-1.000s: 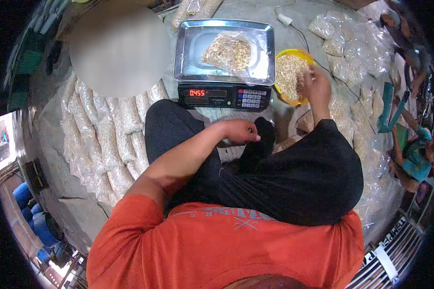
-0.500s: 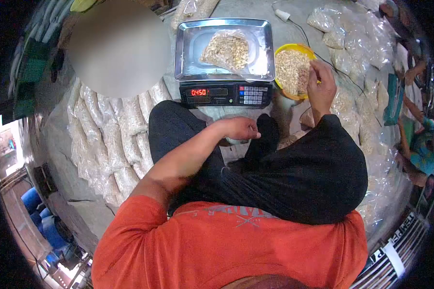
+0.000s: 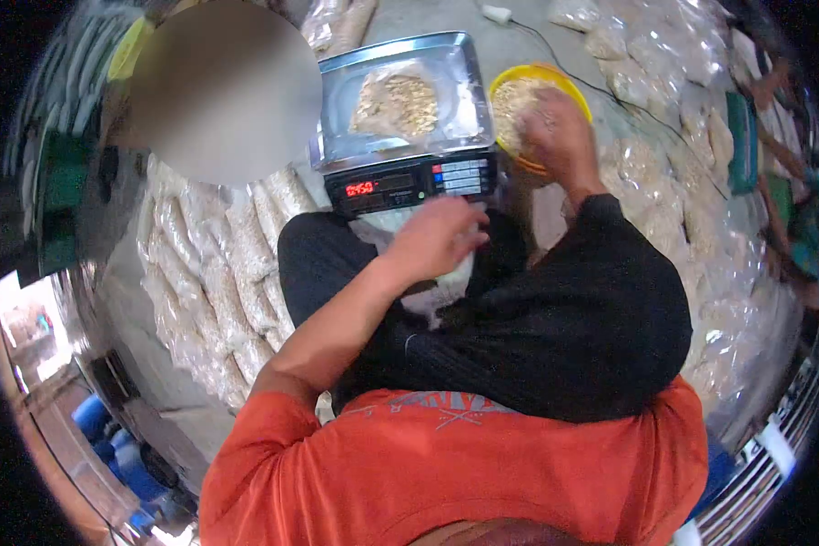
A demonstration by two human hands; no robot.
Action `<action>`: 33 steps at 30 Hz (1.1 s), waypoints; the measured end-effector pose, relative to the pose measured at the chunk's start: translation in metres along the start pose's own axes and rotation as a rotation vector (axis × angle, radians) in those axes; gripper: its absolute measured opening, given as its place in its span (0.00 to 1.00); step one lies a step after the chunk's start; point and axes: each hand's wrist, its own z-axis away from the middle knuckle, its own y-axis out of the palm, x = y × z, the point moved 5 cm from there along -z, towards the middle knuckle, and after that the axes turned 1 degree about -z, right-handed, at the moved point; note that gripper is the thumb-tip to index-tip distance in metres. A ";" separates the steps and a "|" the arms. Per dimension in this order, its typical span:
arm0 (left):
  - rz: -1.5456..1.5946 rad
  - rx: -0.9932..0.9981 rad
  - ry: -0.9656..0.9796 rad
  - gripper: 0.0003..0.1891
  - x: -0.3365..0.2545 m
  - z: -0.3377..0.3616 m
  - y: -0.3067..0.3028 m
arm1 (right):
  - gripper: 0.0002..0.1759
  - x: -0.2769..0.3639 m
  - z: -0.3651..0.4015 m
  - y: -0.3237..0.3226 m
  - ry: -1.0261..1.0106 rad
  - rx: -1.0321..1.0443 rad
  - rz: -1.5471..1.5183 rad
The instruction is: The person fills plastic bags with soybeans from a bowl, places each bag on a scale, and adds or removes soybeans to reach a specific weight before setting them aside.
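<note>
A digital scale (image 3: 396,193) stands in front of my crossed legs, its red display showing what looks like 0.450. On its steel tray (image 3: 337,136) lies a clear plastic bag of pale flakes (image 3: 396,102). My left hand (image 3: 441,237) hovers just before the scale's keypad, over my lap, fingers loosely bent and apart, with nothing seen in them. To the right of the scale is a yellow bowl (image 3: 569,84) of pale flakes (image 3: 511,100). My right hand (image 3: 560,132) reaches over the bowl's right side, down at the flakes; its fingers are blurred and partly hidden.
Filled clear bags (image 3: 214,264) lie in rows on the floor at left. More filled bags (image 3: 651,182) are spread along the right. A cable (image 3: 555,50) runs past the bowl. Another person's arm (image 3: 783,150) shows at the right edge. A blurred round patch covers the upper left.
My right hand has moved from the bowl's right rim in over the flakes. My left hand has risen toward the scale's keypad, its fingers loosening. The whole view has shifted slightly.
</note>
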 end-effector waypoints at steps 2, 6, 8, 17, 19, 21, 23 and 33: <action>-0.307 -0.284 0.130 0.25 -0.029 -0.011 -0.058 | 0.22 0.029 -0.001 0.013 -0.230 0.008 0.138; -0.980 -0.292 -0.004 0.37 -0.004 -0.043 -0.111 | 0.54 0.073 -0.021 0.008 0.293 0.412 -0.151; -1.045 -0.147 -0.073 0.33 0.006 -0.061 -0.126 | 0.46 0.057 -0.030 0.053 0.297 0.446 -0.218; -0.506 -0.274 -0.099 0.06 0.013 -0.082 -0.159 | 0.11 0.035 -0.065 0.019 0.130 0.215 -0.182; -0.439 -0.307 0.010 0.05 -0.032 -0.087 -0.151 | 0.11 0.016 -0.067 -0.023 0.037 0.118 -0.166; -0.248 -0.343 0.177 0.03 -0.076 -0.094 -0.128 | 0.13 0.012 -0.056 -0.121 -0.038 0.095 -0.038; -0.008 -0.314 0.270 0.03 -0.110 -0.116 -0.095 | 0.16 -0.009 -0.046 -0.185 0.078 0.111 -0.137; 0.018 -0.389 0.577 0.04 -0.139 -0.277 0.062 | 0.14 -0.161 0.026 -0.243 0.610 -0.266 0.298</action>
